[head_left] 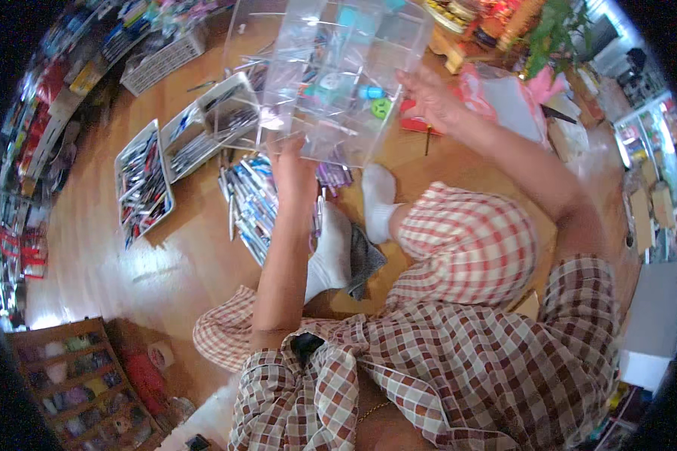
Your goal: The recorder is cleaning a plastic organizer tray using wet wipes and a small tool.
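Head view, looking down over a checked shirt and checked trousers at a wooden floor [180, 255].

Held up at the top centre: a clear plastic organiser box [338, 75] with several compartments, tilted, see-through to the floor below. Left hand [292, 169] clasped on its lower edge, fingers curled around the rim. Right hand [435, 98] gripping its right side, thumb and fingers pinched on the wall. Small bits visible through or inside the box, among them a blue piece and a green round piece [381, 108]; which compartment, hard to tell.

Below the box, on the floor: a loose heap of blue and white pens [250, 203], just beside the left forearm. To the left of that, shallow white trays of pens [143, 184], lying side by side. Further up left, a white lattice basket [162, 62].

Near the middle: two feet in white socks [331, 252], a grey cloth [365, 259] touching the nearer foot. At lower left, a wooden shelf [75, 376] with coloured balls in its compartments.
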`<state>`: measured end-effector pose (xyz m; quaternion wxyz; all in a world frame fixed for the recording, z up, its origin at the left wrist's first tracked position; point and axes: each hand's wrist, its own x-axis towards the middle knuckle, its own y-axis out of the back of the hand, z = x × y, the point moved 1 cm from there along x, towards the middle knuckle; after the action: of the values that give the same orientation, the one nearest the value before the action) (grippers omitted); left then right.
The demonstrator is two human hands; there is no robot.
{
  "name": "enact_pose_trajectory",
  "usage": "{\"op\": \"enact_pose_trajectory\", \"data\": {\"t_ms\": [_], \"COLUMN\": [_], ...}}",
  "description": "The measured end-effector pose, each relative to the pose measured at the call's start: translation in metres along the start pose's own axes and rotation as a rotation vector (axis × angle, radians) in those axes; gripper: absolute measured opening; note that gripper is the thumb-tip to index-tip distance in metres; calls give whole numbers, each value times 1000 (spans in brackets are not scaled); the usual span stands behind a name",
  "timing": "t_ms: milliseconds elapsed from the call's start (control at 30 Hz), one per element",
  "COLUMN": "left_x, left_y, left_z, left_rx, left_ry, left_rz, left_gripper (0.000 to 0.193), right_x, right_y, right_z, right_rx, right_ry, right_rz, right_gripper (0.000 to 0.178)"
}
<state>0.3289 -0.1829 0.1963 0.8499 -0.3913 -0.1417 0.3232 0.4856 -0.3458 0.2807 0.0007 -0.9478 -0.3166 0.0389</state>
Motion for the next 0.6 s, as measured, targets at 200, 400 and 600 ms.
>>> {"op": "enact_pose_trajectory", "data": {"t_ms": [200,400,600], "left_x": [-1,-21,-29], "left_y": [-52,-54,11], "left_z": [-88,-127,-102], "left_rx": [-6,171,250], "left_ry": [312,684,713], "left_rz": [-157,-463,-448], "left_gripper": [38,36,41], "right_x": [-11,-48,-94], "right_y": [84,190,211], "right_z": [24,48,46], "right_rx": [233,20,-256], "right_ry": [247,356,74], "right_rz": [324,569,820], "right_gripper": [36,47,54]}}
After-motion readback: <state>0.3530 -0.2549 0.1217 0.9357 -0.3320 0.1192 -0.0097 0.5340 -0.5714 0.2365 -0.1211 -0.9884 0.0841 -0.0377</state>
